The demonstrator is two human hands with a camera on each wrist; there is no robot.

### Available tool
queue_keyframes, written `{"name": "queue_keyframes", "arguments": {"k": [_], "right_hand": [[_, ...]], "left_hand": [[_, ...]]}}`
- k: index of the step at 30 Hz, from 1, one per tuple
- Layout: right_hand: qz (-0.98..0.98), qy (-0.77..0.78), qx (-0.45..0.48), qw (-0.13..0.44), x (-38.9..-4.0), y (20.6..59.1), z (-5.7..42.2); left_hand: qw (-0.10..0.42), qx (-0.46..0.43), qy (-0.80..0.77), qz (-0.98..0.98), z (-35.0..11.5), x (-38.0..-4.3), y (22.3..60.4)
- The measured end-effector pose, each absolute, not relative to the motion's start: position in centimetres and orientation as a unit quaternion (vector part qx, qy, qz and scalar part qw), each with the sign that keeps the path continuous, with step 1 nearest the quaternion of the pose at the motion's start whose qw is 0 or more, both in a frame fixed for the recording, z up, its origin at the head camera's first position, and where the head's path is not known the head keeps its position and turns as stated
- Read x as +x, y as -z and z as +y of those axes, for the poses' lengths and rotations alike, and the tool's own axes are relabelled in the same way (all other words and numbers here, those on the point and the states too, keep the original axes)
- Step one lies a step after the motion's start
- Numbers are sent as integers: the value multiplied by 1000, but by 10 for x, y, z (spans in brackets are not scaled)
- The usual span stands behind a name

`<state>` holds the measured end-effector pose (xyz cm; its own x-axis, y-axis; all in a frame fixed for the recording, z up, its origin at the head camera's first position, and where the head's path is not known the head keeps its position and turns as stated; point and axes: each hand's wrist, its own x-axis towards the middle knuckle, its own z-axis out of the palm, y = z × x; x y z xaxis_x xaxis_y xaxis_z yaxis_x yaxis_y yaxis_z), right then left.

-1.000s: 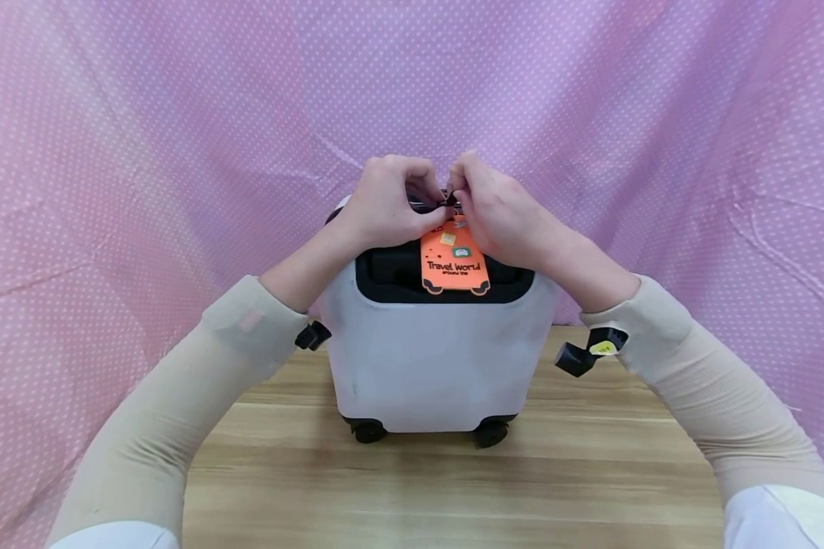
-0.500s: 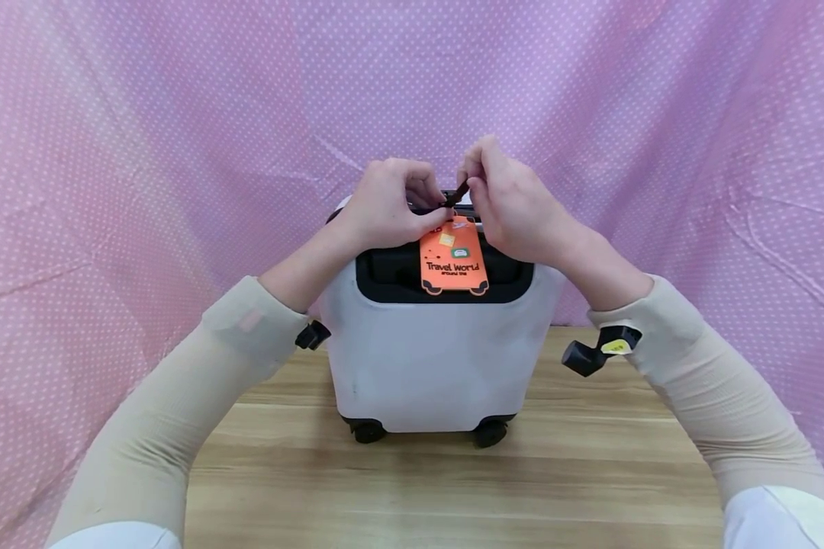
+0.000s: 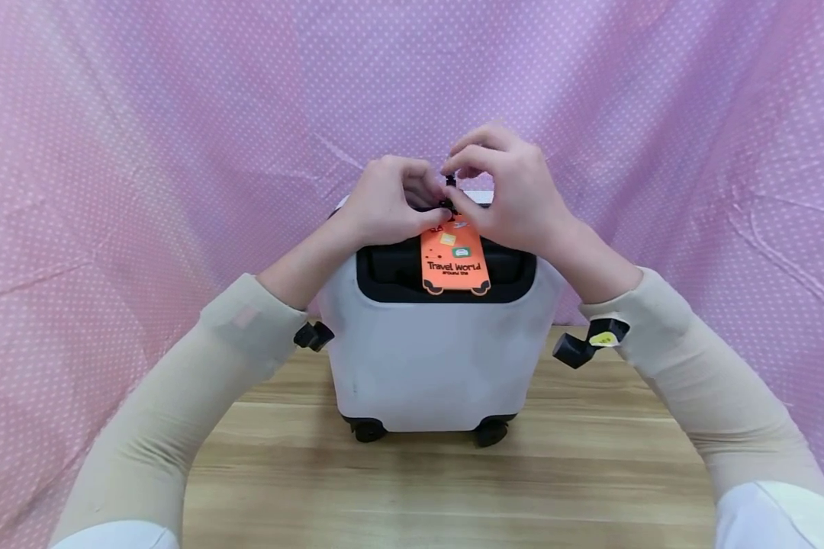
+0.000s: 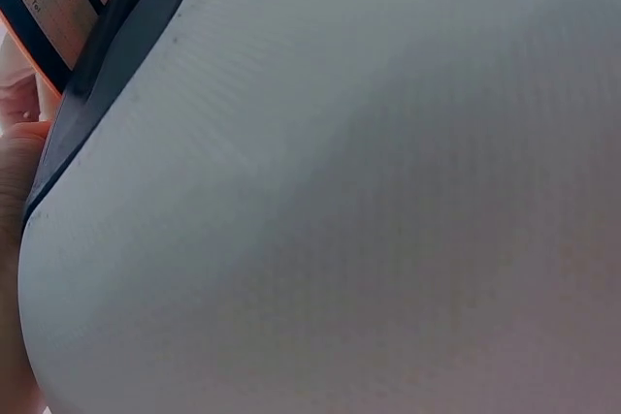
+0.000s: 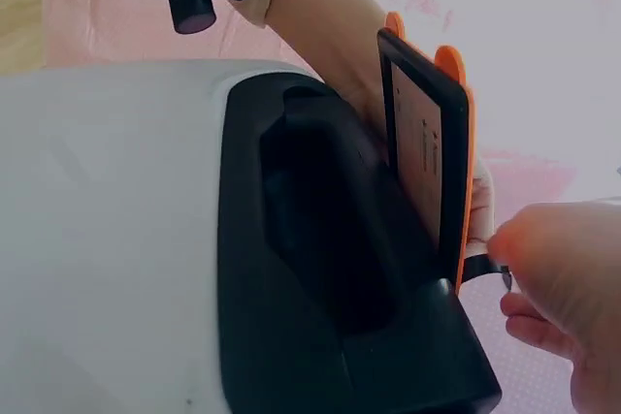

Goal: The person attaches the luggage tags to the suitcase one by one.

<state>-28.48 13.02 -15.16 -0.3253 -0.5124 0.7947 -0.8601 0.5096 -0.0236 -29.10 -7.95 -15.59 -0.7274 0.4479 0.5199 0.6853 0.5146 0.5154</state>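
Note:
An orange luggage tag (image 3: 453,263) printed "Travel World" hangs at the top of a white suitcase (image 3: 432,366), over its black handle recess. My left hand (image 3: 387,202) pinches the top of the tag by its black strap (image 3: 451,181), between thumb and fingers. The strap's end stands up there, and my right hand (image 3: 518,191) has thumb and bent fingers around it. In the right wrist view, the tag's dark back (image 5: 424,147) bears a label window, and my right thumb meets the strap (image 5: 480,267). Part of the tag (image 4: 58,16) shows in the left wrist view.
The suitcase stands on black wheels (image 3: 490,434) on a wood-patterned surface (image 3: 446,496). Close behind hangs a pink dotted cloth (image 3: 398,84). Small black cameras (image 3: 574,351) are worn on both beige sleeves.
My right hand first drew the strap end up and right, then moved back left with its fingers more spread. The strap end now points upward. My left hand and the suitcase stay in place.

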Motion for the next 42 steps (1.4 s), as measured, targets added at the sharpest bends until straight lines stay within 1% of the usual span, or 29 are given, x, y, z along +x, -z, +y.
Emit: {"name": "queue_keyframes", "arguments": {"k": [9,18,31,39,42], "right_hand": [[-780,-235,463,349,-278,158,139],[-775,-221,476,352,-277,160,141],[-796,-203,451,349,-277,163,139],[-807,-191,443,342,-276,167,138],[-808,-210,435,337,-276,165,137]], "left_hand": [[145,-319,370,-860,-80,-290,152],[154,-315,352,-868,-80,-289,152],[147,-306,352,-872,-79,-288,154],[129,-301,360,-873,-79,-286,154],[121,-296,372,-872,-80,-284,154]]}}
